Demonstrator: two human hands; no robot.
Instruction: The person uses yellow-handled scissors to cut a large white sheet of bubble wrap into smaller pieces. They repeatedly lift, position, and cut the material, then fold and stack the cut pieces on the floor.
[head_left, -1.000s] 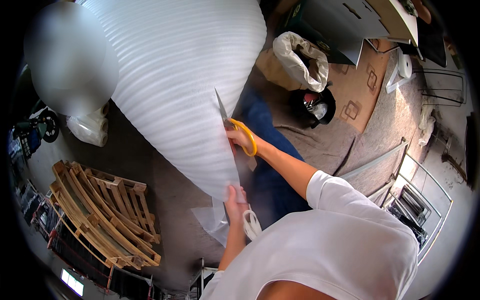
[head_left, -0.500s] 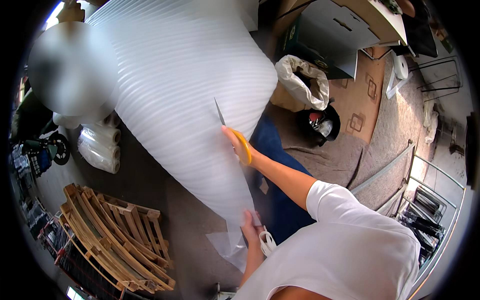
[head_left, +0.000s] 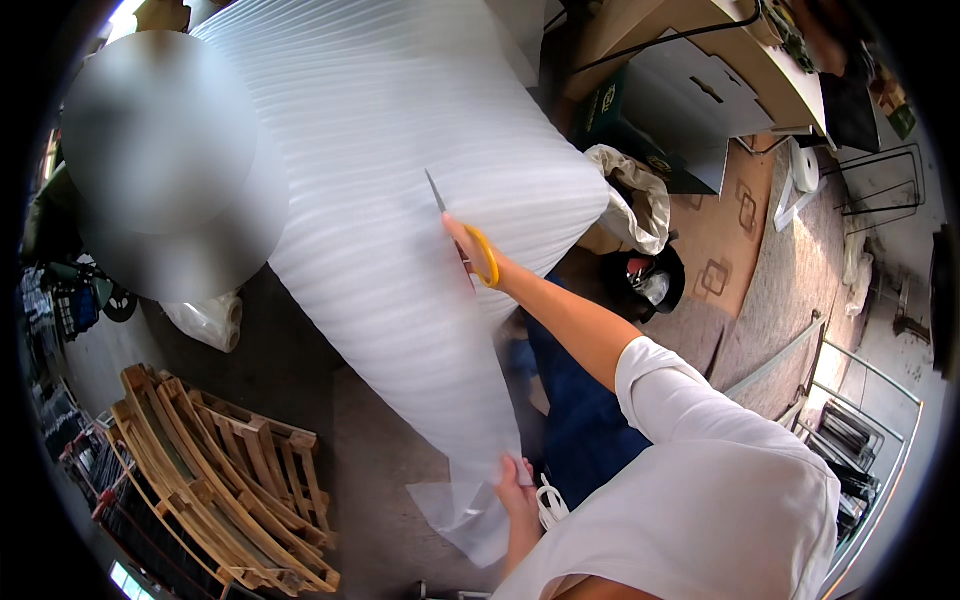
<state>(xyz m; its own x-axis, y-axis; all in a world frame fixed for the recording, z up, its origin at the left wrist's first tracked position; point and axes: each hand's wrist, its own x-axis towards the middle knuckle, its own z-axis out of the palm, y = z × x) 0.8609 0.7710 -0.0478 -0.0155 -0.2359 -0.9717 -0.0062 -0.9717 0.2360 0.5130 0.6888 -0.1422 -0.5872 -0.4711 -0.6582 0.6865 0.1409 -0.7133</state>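
Note:
A big sheet of white, ribbed foam wrap (head_left: pixel 400 130) spreads from the top of the view and narrows toward me. In my right hand (head_left: pixel 468 245) are scissors with yellow handles (head_left: pixel 487 262), their blade pointing away over the sheet. My left hand (head_left: pixel 516 490) is closed on the narrow near end of the wrap, low in the view. Beside that hand hangs a looped white cord (head_left: pixel 550 503). A thin clear film flap (head_left: pixel 465 515) trails from the sheet below it.
Wooden pallets (head_left: pixel 235 480) stand at the lower left, with a plastic-wrapped roll (head_left: pixel 210 320) above them. To the right are an open white sack (head_left: pixel 640 210), a black bucket (head_left: pixel 665 285), a cardboard box (head_left: pixel 690 90) and a metal rail frame (head_left: pixel 870 350). Blue cloth (head_left: pixel 580 400) lies beneath my right arm.
The wrap's right edge now reaches farther right, over part of the sack. My right hand and the scissors have shifted slightly away; my left hand sits lower and a little to the right.

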